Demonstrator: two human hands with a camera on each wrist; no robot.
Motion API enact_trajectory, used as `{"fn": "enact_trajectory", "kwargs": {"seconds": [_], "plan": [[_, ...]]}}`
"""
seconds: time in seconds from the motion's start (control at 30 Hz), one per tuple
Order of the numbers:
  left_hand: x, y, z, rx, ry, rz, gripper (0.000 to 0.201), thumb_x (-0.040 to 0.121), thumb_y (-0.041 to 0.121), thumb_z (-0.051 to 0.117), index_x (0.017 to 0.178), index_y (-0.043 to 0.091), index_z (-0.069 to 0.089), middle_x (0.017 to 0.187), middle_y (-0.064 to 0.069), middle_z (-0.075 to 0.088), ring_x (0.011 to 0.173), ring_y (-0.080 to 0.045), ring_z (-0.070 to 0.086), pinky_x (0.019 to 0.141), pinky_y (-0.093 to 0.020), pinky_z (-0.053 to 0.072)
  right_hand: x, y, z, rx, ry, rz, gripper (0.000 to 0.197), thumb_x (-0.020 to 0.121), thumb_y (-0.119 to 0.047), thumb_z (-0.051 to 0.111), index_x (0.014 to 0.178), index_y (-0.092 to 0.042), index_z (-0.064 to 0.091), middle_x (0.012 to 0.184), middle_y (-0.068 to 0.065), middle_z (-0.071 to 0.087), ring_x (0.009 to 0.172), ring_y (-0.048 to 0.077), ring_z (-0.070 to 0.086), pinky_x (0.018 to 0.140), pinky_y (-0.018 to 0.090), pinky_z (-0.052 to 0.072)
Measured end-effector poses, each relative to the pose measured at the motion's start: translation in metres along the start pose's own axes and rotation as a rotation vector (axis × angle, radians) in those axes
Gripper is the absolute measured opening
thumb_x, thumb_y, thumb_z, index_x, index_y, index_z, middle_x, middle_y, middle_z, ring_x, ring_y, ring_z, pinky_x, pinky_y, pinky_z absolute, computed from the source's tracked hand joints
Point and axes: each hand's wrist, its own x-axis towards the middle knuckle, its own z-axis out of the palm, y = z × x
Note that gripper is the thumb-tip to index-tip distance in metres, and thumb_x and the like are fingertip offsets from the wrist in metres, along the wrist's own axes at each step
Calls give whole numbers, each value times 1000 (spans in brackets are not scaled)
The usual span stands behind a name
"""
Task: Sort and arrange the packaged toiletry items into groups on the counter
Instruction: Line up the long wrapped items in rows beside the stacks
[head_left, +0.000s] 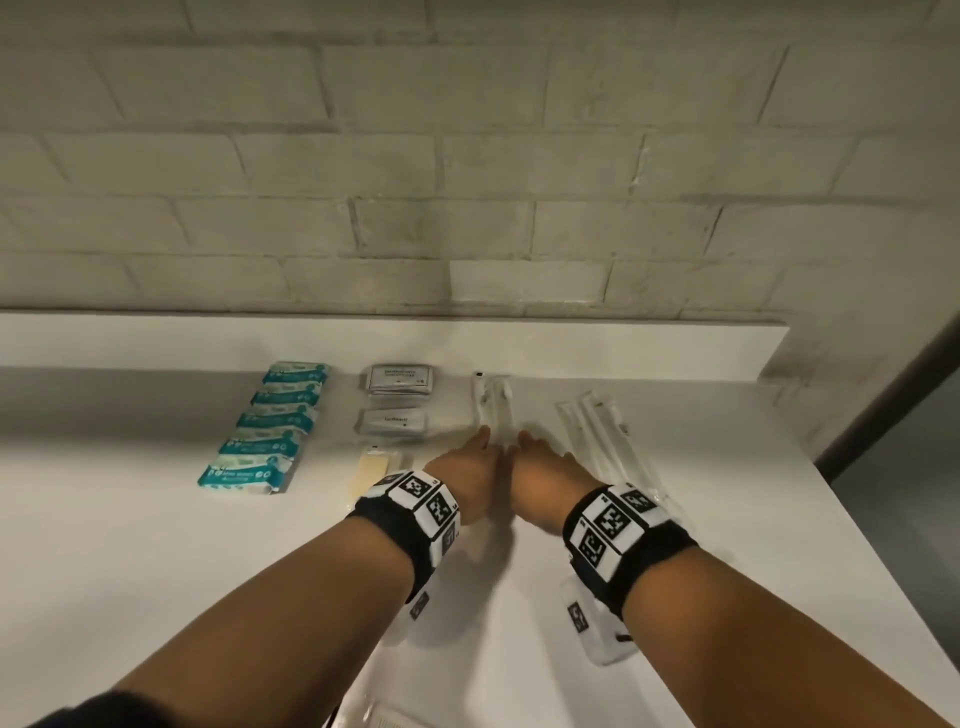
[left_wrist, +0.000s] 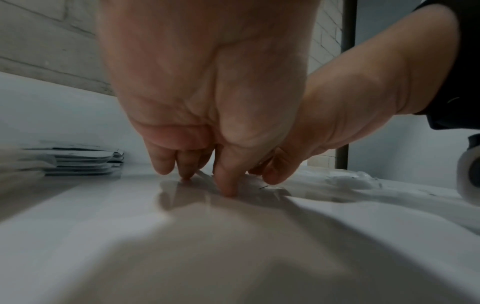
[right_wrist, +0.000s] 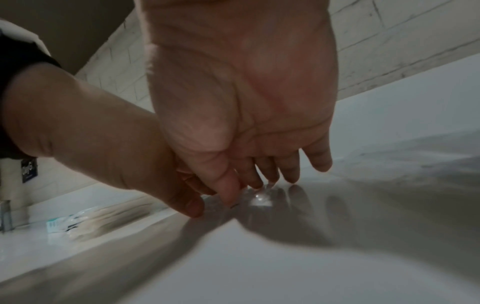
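The step in hand looks like squaring up one group — the two clear-wrapped packets (head_left: 491, 402) that lie side by side in the middle of the tabletop (head_left: 130, 545). The left hand (head_left: 470, 470) and the right hand (head_left: 540, 475) meet at the packets' near ends, almost touching each other. In the wrist views both hands have their fingers extended downward, tips pressing on the clear film and the surface; neither is wrapped round anything, so they nudge rather than grip.

The packets are long, narrow and transparent with something white inside; what exactly, the frames are too soft to tell. They run away from the person toward the brick wall (head_left: 467, 156).

Other groups already sit in rows: teal packs (head_left: 270, 431) overlapping in a column at the left, grey sachets (head_left: 397, 400) in two small stacks beside them, a pale yellowish packet (head_left: 376, 467) just nearer, and longer clear sleeves (head_left: 597, 431) to the right.

The next move probably calls for a light sideways push to align the pair — the film looks slick and may slide too far.
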Motion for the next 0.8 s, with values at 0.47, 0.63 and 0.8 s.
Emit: {"fn": "enact_trajectory", "kwargs": {"seconds": [0.47, 0.63, 0.8], "plan": [[0, 8, -14, -11, -36, 11, 97, 78, 49, 55, 154, 25, 0, 162, -7, -8, 149, -29, -2, 121, -45, 10, 7, 55, -22, 192, 334, 420, 41, 91, -30, 50, 128, -11, 52, 128, 12, 52, 114, 32, 57, 91, 38, 46], [0, 6, -5, -4, -34, 17, 94, 79, 55, 57, 153, 27, 7, 163, -5, -1, 150, -26, 1, 121, -42, 10, 6, 69, -21, 236, 143, 481, 43, 90, -11, 50, 133, -11, 51, 136, 10, 53, 121, 26, 55, 97, 35, 46], [-7, 12, -11, -40, 21, 45, 80, 82, 45, 58, 149, 20, 23, 160, -9, 15, 147, -29, 12, 119, -43, 19, -1, 64, -33, 212, 182, 331, 36, 90, -13, 49, 124, -3, 56, 118, 15, 64, 106, 31, 62, 81, 35, 50]]}}
